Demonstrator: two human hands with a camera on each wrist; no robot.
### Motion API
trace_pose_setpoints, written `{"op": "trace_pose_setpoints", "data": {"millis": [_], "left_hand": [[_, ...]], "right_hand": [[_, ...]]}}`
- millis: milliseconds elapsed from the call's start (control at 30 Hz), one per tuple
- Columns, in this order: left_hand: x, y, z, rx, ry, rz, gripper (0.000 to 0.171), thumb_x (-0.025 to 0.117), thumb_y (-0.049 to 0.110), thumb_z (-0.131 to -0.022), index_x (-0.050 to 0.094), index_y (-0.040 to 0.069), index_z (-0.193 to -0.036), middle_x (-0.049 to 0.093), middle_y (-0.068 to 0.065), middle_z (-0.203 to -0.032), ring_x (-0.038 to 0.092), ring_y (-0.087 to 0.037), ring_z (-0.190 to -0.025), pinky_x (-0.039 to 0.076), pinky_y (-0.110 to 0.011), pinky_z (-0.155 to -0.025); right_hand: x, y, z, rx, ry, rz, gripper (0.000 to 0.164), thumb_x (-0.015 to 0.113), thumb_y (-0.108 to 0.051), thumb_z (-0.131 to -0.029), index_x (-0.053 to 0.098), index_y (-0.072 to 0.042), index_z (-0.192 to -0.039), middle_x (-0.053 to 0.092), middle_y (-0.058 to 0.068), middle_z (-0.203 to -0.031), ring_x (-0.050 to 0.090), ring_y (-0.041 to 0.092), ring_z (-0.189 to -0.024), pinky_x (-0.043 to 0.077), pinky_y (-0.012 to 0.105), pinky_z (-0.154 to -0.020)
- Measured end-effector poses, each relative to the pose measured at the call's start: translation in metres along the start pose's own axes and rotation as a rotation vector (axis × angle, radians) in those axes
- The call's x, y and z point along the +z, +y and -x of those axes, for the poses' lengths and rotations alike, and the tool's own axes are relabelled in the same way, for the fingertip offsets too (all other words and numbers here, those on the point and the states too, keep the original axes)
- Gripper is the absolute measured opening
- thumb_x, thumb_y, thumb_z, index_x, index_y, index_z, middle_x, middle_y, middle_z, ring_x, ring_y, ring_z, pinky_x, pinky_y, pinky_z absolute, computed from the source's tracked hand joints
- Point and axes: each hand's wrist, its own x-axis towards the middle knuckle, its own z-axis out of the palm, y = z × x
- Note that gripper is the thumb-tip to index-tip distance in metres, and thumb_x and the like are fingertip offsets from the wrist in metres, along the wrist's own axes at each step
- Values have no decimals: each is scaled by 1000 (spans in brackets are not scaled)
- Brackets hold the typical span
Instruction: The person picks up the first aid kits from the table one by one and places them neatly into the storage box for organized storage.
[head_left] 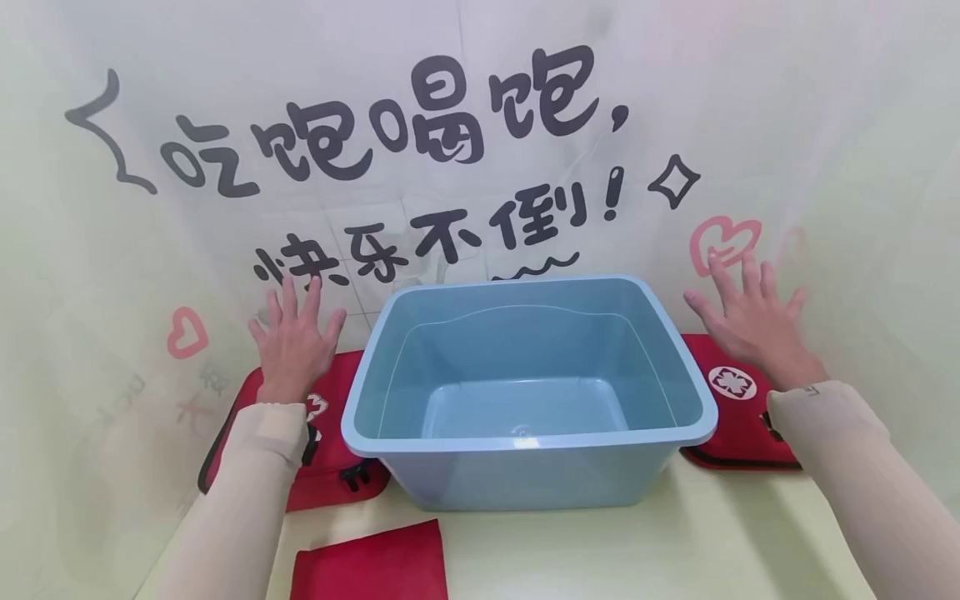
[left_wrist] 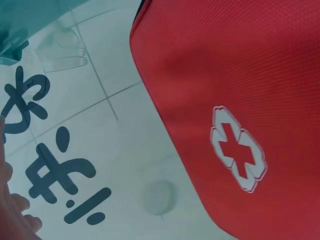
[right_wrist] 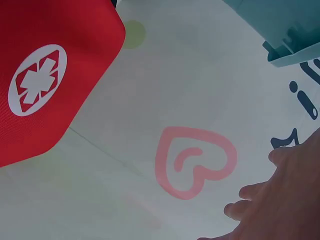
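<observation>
A light blue plastic tub (head_left: 525,443) stands at the middle of the table, with nothing inside. To its left, my left hand (head_left: 294,342) is raised with spread fingers above a red first-aid bag (head_left: 337,467) that bears a white cross emblem. My right hand (head_left: 761,325) is held up on the other side, fingers spread, over a second red bag (head_left: 701,367) with a round white emblem. Both hands hold nothing. In the left wrist view, the left bag (left_wrist: 225,75) fills the right side; in the right wrist view, the other bag (right_wrist: 75,110) shows at upper left.
A flat red piece (head_left: 371,567) lies on the pale table (head_left: 570,550) at the near left, cut off by the frame edge. Behind the tub hangs a whitish translucent curtain (head_left: 480,25) with black lettering and pink hearts, close around the back and sides.
</observation>
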Motion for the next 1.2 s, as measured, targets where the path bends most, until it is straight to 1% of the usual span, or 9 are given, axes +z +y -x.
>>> {"op": "trace_pose_setpoints", "data": {"millis": [200,333,400,600,733,833,967,1100,1200], "left_hand": [[4,-5,7,-30,-52,4,70,44,43,-100,20,14,-159,13,-27,-161,11,-52,-145,11,-77,-107],[6,-9,11,-48,-86,5,69,44,43,-101,21,13,-159,12,-28,-160,10,-52,-145,12,-78,-107],[7,-12,13,-58,-103,5,69,44,42,-101,21,13,-159,12,-28,-160,9,-52,-146,12,-79,-106],[9,-24,21,-102,-168,13,71,47,40,-99,20,12,-159,10,-29,-160,10,-54,-144,13,-80,-105],[10,-34,28,-142,-223,12,74,51,39,-98,18,11,-159,12,-32,-158,14,-58,-141,15,-81,-103],[9,-43,34,-168,-265,21,75,50,41,-99,17,9,-159,11,-35,-156,13,-61,-139,17,-82,-102],[7,-54,42,-214,-328,52,77,47,44,-100,15,5,-158,11,-37,-154,13,-62,-137,19,-82,-100],[7,-65,51,-262,-392,76,79,50,40,-99,13,0,-157,12,-39,-151,17,-63,-134,22,-82,-98],[8,-73,57,-293,-434,94,79,49,39,-100,12,-2,-156,10,-41,-151,15,-64,-135,24,-81,-99]], "right_hand": [[3,-4,5,-4,-40,-57,80,34,-59,-100,3,-16,-161,0,34,-158,-4,58,-143,-6,82,-101],[5,-9,12,-1,-87,-120,82,33,-60,-100,0,-16,-160,-3,31,-160,-6,57,-144,-3,80,-104],[6,-12,16,2,-120,-173,83,35,-60,-100,-4,-18,-160,-5,30,-161,-6,56,-144,-1,80,-104],[11,-21,24,-28,-189,-375,81,41,-52,-102,-8,-23,-160,-2,24,-163,2,54,-146,17,83,-99],[13,-28,28,-79,-192,-520,79,45,-43,-103,-4,-19,-161,4,21,-164,6,51,-147,18,81,-102],[15,-32,29,-84,-232,-612,81,45,-43,-103,-6,-18,-160,3,21,-164,8,52,-147,21,79,-103],[19,-34,29,-55,-313,-695,84,45,-43,-103,-12,-19,-159,1,23,-164,14,54,-144,32,74,-101],[20,-33,33,-47,-372,-759,85,46,-40,-103,-14,-18,-158,0,23,-163,14,53,-143,36,70,-102],[20,-32,36,-57,-410,-822,84,48,-38,-103,-11,-22,-159,6,20,-163,21,50,-141,43,64,-99]]}}
